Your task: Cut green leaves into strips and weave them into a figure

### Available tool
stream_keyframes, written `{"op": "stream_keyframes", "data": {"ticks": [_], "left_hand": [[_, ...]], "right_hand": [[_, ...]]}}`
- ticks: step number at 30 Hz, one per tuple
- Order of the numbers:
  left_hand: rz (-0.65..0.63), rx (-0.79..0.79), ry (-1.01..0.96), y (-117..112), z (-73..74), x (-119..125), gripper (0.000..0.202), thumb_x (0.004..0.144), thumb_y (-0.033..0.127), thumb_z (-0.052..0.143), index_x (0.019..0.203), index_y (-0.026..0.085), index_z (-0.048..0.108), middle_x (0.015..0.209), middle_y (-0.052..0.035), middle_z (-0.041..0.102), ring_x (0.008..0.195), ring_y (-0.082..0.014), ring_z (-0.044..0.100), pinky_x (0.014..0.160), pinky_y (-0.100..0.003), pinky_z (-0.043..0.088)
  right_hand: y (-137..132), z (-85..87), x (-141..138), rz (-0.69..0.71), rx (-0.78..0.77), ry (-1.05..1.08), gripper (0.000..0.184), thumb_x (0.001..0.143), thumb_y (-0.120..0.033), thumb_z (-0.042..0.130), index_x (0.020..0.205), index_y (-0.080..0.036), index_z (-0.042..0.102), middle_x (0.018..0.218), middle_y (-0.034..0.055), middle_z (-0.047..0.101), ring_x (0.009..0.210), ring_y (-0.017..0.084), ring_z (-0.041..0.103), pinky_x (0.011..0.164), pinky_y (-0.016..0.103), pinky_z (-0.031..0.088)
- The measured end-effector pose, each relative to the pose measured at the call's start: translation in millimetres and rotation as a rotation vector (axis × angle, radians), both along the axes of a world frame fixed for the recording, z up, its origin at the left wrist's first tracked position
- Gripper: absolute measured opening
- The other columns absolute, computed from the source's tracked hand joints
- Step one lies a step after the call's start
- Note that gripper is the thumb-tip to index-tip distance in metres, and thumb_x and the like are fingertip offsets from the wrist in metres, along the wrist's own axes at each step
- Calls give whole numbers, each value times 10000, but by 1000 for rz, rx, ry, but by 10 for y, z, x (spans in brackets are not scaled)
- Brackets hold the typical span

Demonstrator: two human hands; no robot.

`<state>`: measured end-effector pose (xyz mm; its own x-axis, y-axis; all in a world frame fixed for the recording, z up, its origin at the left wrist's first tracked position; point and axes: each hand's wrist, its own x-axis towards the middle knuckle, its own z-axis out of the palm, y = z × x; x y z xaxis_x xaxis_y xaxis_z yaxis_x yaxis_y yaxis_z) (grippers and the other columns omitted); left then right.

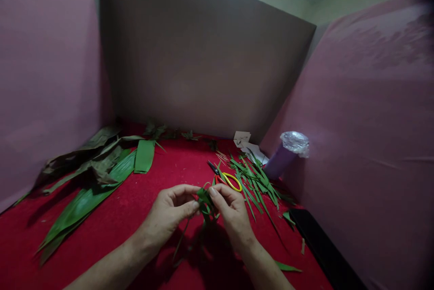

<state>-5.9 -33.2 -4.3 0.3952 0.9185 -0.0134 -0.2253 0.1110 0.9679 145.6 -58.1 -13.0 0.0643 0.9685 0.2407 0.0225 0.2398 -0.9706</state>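
Left grip (165,214) and right grip (233,213) pinch a seemingly unfinished leaf bundle (204,198), cut strips (258,181) left loose at two o'clock.

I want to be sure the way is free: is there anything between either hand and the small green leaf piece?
Nothing visible: the left hand and the right hand both hold the leaf piece directly. The scissors lie just beyond them, and the cut strips lie to the right; neither comes between.
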Motion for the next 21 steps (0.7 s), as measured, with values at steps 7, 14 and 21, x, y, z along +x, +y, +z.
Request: {"op": "stream_keyframes", "data": {"ticks": [7,14,21], "left_hand": [[133,23,-22,18,34,-24,185,635,200,699,813,146,694,642,-7,673,597,-113,538,582,-216,421],[197,12,-21,37,18,-28,232,648,213,696,871,146,697,771,-41,720,652,-125,575,613,-220,442],[300,-8,-35,79,-25,-25,326,630,216,710,944,137,670,713,-31,717,630,-121,599,619,-222,458]], "right_hand": [[-31,12,-35,42,17,-46,212,820,-348,580,914,-162,618,785,31,630,722,160,560,641,257,419],[-46,-37,-11,-82,32,-333,161,829,-269,564,707,-172,603,635,-23,553,587,112,453,559,228,353],[-63,41,15,-124,197,-492,200,842,-225,529,649,-176,515,666,-18,516,629,117,462,598,238,343]]}}
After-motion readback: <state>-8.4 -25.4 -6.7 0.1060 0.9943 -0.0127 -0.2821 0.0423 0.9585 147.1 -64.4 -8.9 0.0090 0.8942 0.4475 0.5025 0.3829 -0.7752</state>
